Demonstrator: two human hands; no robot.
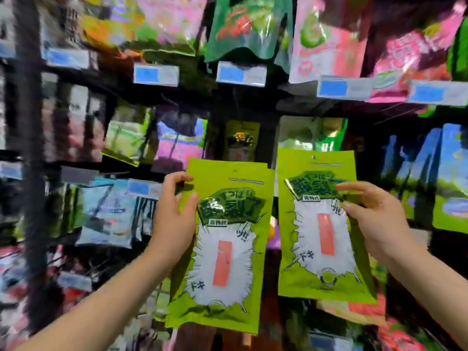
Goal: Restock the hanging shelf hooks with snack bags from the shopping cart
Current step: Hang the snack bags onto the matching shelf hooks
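Bright, even shop light. The lime-green glossy snack bags I hold stay fairly sharp, while behind them the blue-and-white price tags smear with motion blur, worst at the left edge. The shiny pink pouch up top catches glare.

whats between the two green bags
Nothing held there: a narrow gap parts the left bag from the right bag. Only blurred shelf goods show through it, in the head view.

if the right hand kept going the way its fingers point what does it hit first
Its fingers point left across the green bag it holds, so the right hand would likely meet the other green bag in the left hand first, though depth is unclear.
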